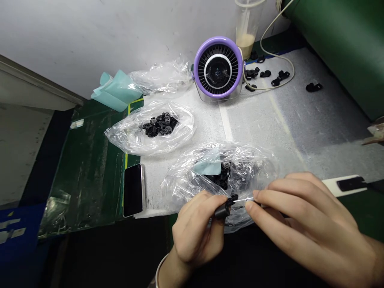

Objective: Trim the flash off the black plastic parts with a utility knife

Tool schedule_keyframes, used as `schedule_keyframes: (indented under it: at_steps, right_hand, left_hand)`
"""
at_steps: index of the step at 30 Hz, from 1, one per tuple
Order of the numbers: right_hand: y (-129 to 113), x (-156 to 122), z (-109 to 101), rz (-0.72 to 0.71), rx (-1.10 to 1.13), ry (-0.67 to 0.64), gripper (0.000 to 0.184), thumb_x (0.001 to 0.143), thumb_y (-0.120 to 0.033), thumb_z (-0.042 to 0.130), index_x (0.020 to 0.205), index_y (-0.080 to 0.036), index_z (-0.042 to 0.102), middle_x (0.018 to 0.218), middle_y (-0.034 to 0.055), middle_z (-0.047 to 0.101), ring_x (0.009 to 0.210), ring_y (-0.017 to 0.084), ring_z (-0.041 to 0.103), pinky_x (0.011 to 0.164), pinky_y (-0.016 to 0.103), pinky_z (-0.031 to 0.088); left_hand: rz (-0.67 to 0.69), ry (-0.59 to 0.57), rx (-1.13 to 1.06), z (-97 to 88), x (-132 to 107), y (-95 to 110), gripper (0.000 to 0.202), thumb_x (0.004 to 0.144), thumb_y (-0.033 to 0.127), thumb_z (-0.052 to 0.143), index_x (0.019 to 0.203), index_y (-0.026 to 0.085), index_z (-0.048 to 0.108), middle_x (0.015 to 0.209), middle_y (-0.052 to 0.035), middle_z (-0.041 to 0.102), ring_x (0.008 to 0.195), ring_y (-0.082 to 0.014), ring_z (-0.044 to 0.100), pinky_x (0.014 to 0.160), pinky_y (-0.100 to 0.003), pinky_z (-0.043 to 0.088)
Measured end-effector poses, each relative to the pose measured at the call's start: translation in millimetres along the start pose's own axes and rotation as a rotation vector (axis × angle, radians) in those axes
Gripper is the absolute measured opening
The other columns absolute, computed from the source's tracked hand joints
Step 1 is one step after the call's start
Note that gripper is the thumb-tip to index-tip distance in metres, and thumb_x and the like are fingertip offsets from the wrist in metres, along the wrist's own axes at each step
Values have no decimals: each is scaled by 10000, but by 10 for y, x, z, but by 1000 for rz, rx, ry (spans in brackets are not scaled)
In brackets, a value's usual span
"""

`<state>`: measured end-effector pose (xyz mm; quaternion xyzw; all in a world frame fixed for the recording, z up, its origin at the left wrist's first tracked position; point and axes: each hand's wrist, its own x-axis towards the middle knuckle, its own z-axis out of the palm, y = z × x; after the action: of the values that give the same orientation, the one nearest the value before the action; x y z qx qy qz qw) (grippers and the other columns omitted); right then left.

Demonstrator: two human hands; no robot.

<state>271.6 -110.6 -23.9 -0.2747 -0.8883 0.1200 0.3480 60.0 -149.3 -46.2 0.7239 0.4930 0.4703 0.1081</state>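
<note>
My left hand (196, 230) is closed round a small black plastic part (224, 208), pinched between thumb and fingers. My right hand (303, 220) pinches a thin pale pin (243, 200) whose tip meets the black part. Both hands hover over the near edge of a clear plastic bag (240, 168) that holds several black parts and a teal slip of paper. A second clear bag (150, 130) with several black parts lies farther back to the left.
A purple desk fan (218, 70) stands at the back with a white cable. A phone (133, 190) lies face up at the left. Teal paper (115, 90), an empty bag, a plastic cup (247, 28) and loose black parts (265, 76) sit behind.
</note>
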Motion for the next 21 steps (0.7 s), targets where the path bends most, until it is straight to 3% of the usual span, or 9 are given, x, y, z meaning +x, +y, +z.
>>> schedule_keyframes:
  at_steps: [13, 21]
  right_hand:
    - [82, 38, -45, -109, -23, -78, 298, 976, -62, 461, 1160, -46, 696, 1113, 157, 714, 1056, 308, 602, 817, 487, 455]
    - [257, 71, 131, -29, -34, 27, 240, 1002, -24, 499, 1097, -141, 685, 1010, 117, 734, 982, 264, 639, 778, 435, 509]
  left_hand:
    - [-7, -29, -15, 0, -21, -34, 307, 878, -85, 599, 1097, 108, 696, 805, -42, 701, 696, -139, 661, 610, -252, 565]
    - [7, -75, -74, -61, 17, 29, 274, 908, -43, 585, 1102, 116, 694, 786, -49, 705, 667, -160, 680, 581, -280, 584]
